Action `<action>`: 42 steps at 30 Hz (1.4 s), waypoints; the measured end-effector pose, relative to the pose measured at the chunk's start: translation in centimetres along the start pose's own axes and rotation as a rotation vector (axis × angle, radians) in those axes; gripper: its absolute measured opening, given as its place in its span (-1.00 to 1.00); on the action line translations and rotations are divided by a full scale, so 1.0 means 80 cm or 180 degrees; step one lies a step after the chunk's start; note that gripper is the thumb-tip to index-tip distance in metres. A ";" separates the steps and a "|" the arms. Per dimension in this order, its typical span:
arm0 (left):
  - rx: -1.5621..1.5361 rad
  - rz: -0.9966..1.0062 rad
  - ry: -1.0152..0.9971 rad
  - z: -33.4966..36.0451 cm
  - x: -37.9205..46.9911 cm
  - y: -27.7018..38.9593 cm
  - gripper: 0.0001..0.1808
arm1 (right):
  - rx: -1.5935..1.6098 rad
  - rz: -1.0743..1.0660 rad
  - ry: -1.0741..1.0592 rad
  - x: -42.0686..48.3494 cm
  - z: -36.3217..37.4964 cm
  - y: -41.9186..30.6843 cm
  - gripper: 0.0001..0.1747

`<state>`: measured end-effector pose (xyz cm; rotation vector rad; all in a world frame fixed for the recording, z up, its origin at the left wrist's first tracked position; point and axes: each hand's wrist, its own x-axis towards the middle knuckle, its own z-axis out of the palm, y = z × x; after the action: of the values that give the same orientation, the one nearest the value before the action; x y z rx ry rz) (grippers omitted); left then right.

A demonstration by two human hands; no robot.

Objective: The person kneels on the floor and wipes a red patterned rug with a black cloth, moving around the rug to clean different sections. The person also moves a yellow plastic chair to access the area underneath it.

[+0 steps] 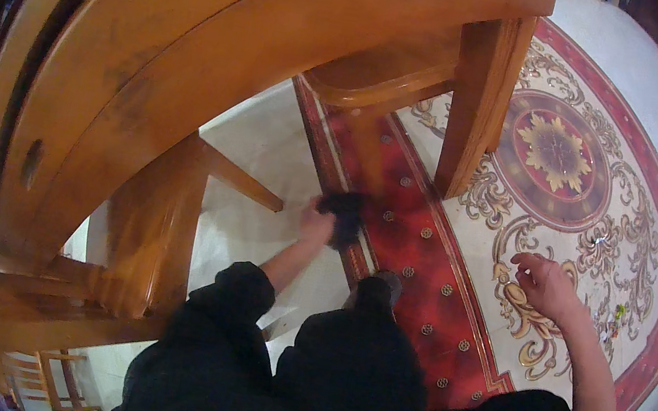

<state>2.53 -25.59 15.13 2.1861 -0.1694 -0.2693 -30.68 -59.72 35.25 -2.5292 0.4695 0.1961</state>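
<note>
My left hand [316, 223] is low near the floor and grips a dark cloth [345, 219], blurred by motion. The cloth is over the edge of a red patterned floor border [424, 251]; whether it touches the floor I cannot tell. To the right, my right hand [546, 288] hovers over cream floor with gold scrollwork [526, 356]. Its fingers are loosely bent and apart, with nothing seen in them. Small bright scraps [614, 325] lie on the floor beyond that wrist.
A large wooden table [215, 29] overhangs from the upper left, its thick leg [477, 113] standing on the patterned floor. Wooden seats [379, 85] and a wooden chair part [156, 231] sit close by. A slatted chair [32, 378] is at lower left. My shoe [391, 282] rests by the red border.
</note>
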 end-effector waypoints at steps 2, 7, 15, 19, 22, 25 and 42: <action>0.0501 0.0510 0.0816 -0.031 0.037 -0.035 -0.52 | -0.0439 -0.0019 -0.0104 0.013 -0.006 0.003 -0.69; 0.1661 -0.0883 -0.0138 -0.093 0.113 -0.179 -0.24 | -0.0962 -0.0178 -0.0527 0.074 -0.005 -0.029 -0.69; 0.2445 0.1050 -0.1007 0.143 -0.051 0.010 -0.50 | -0.0028 0.0492 -0.0511 0.125 0.225 0.052 -0.62; 0.1337 0.2446 -0.2259 0.188 -0.110 0.063 -0.54 | -0.0424 0.0172 -0.0718 0.080 0.285 0.067 -0.64; 0.1246 0.2248 -0.1707 0.206 -0.085 0.138 -0.62 | -0.0298 0.0288 -0.0803 0.060 0.259 0.069 -0.66; 0.1312 0.2081 -0.0521 0.178 0.046 0.107 -0.49 | 0.0010 0.0336 -0.0797 0.077 0.240 0.053 -0.69; 0.0365 0.2657 -0.1947 0.342 -0.106 0.151 -0.50 | 0.0716 0.0935 -0.0195 0.080 0.228 0.079 -0.70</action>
<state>-12.89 -52.16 10.40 1.8834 -1.4124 -0.4366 -27.81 -56.50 15.35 -2.2211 0.7921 0.3112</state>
